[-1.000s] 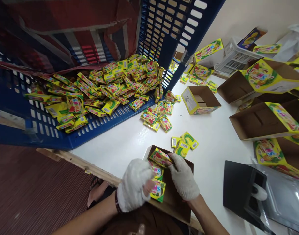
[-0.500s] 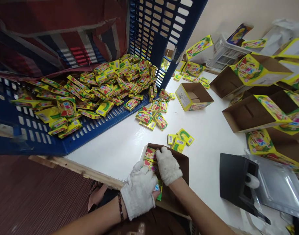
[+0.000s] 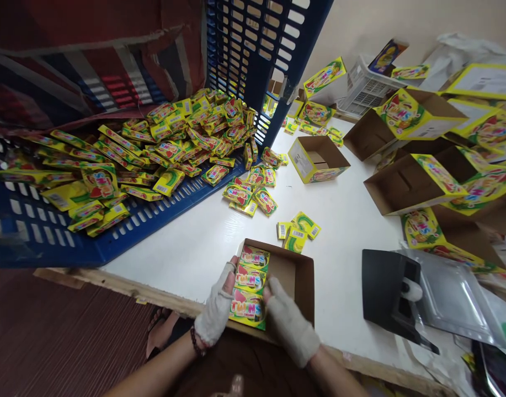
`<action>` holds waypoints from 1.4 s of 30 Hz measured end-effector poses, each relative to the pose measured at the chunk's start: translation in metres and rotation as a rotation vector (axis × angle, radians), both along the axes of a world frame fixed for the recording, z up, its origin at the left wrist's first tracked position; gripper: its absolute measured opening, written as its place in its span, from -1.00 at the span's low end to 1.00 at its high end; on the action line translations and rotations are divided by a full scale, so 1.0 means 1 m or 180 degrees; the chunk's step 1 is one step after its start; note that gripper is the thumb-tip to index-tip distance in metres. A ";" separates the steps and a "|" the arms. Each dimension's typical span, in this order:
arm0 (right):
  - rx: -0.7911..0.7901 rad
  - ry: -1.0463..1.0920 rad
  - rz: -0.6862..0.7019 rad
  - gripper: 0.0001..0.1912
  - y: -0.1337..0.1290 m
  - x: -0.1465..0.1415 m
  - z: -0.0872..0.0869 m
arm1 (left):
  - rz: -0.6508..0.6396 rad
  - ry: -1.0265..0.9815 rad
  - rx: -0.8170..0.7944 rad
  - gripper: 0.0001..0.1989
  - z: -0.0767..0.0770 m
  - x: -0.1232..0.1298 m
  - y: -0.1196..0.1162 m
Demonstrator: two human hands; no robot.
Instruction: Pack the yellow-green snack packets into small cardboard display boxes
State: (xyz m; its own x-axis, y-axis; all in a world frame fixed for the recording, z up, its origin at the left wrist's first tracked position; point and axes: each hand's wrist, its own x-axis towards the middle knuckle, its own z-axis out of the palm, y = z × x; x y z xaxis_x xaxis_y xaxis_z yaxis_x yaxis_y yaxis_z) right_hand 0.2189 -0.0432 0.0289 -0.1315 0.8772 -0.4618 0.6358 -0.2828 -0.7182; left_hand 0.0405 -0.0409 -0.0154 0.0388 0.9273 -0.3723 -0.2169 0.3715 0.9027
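An open brown cardboard box (image 3: 303, 281) lies at the table's front edge. Three yellow TWINS packs (image 3: 249, 279) form a column along its left side, faces up. My left hand (image 3: 217, 307) is at the box's left wall, thumb toward the packs, fingers partly hidden behind the wall. Inside the box, my right hand (image 3: 289, 320) is beside the right edge of the packs, its fingers blurred and partly hidden. Both wear white gloves with bare fingertips. Just beyond the box are a few loose yellow packs (image 3: 296, 234).
A blue crate (image 3: 112, 245) full of yellow packs stands at the left. More loose packs (image 3: 253, 193) lie beside it. An open box (image 3: 319, 160) is farther back. Stacked boxes (image 3: 418, 182), a white basket (image 3: 360, 91) and a black stand (image 3: 385, 292) occupy the right.
My left hand has moved left off the packs to the box's side. My right hand has come down toward me, uncovering the column of packs. The view has shifted slightly.
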 end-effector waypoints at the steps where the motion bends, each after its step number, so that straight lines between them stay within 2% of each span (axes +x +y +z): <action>1: -0.0232 0.0045 -0.0036 -0.45 -0.003 -0.005 0.002 | -0.0007 -0.0235 -0.0107 -0.20 -0.002 0.003 0.001; 4: -0.0747 0.0381 -0.0056 -0.37 -0.004 -0.011 0.005 | 0.0003 -0.0418 -0.0230 -0.17 0.000 0.006 0.002; 6: -0.0739 0.0478 0.0006 -0.34 0.001 -0.004 0.007 | 0.0045 0.0094 -0.0017 -0.24 0.004 0.000 0.004; 7: -0.0628 0.0471 -0.0003 -0.33 0.005 0.001 0.008 | 0.0081 0.0559 0.0283 -0.31 0.008 -0.004 0.005; 9: -0.0222 0.0354 -0.0143 -0.40 0.017 0.017 0.013 | 0.0002 0.1534 0.1328 -0.46 0.019 -0.013 0.009; 10: 0.0056 0.0255 -0.0270 -0.46 0.025 0.026 0.017 | -0.0218 0.1885 0.1961 -0.53 0.026 -0.015 0.011; 12: 0.0560 -0.0056 -0.0583 -0.56 0.048 0.046 0.025 | -0.1007 0.2304 0.2952 -0.67 0.041 -0.016 0.013; 14: 0.0844 -0.0542 -0.0894 -0.60 0.076 0.064 0.027 | -0.1792 0.2622 0.3351 -0.80 0.054 -0.012 0.014; 15: 0.0856 -0.0810 -0.0997 -0.60 0.090 0.071 0.026 | -0.2033 0.2771 0.3384 -0.80 0.058 -0.009 0.015; 17: 0.0677 -0.1219 -0.1036 -0.57 0.116 0.080 0.017 | -0.2178 0.2919 0.3415 -0.74 0.062 -0.004 0.022; 19: 0.0491 -0.1465 -0.0853 -0.51 0.134 0.079 0.004 | -0.2032 0.2995 0.3318 -0.76 0.063 -0.004 0.042; 22: 0.0499 -0.1612 -0.0536 -0.62 0.147 0.071 -0.006 | -0.1516 0.3568 0.2726 -0.84 0.064 -0.009 0.096; 23: 0.0512 -0.1591 -0.0488 -0.69 0.147 0.070 -0.005 | -0.1347 0.3886 0.2496 -0.84 0.064 -0.012 0.118; 25: 0.0580 -0.1411 -0.0468 -0.78 0.142 0.072 0.004 | -0.1404 0.4636 0.2029 -0.71 0.061 -0.016 0.162; 27: 0.0921 -0.1090 -0.0552 -0.76 0.129 0.079 0.020 | -0.1472 0.4864 0.1877 -0.56 0.053 -0.018 0.197; 29: 0.1467 -0.0695 -0.0546 -0.68 0.111 0.085 0.037 | -0.1549 0.4904 0.1842 -0.53 0.043 -0.020 0.219; 31: 0.1904 -0.0260 -0.0187 -0.69 0.090 0.086 0.046 | -0.1633 0.4892 0.1856 -0.58 0.034 -0.024 0.227; 33: 0.2159 0.0151 0.0479 -0.74 0.072 0.079 0.042 | -0.1686 0.4835 0.1909 -0.64 0.029 -0.030 0.225; 36: 0.2423 0.0501 0.1336 -0.66 0.057 0.059 0.012 | -0.1618 0.4697 0.1913 -0.70 0.024 -0.038 0.211; 39: 0.2425 0.0269 0.1994 -0.63 0.055 0.042 -0.019 | -0.1355 0.4478 0.1800 -0.72 0.019 -0.043 0.199; 42: 0.2287 -0.0076 0.2430 -0.64 0.056 0.032 -0.029 | -0.0969 0.4105 0.1618 -0.77 0.014 -0.047 0.195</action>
State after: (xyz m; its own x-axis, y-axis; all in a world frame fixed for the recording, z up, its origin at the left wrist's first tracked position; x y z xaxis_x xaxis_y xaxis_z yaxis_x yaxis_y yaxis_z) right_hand 0.2512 0.0131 0.0001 -0.7633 0.6338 0.1252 0.4820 0.6876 -0.5430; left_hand -0.0066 0.1538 -0.0012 0.1526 0.9860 0.0667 0.8772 -0.1662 0.4505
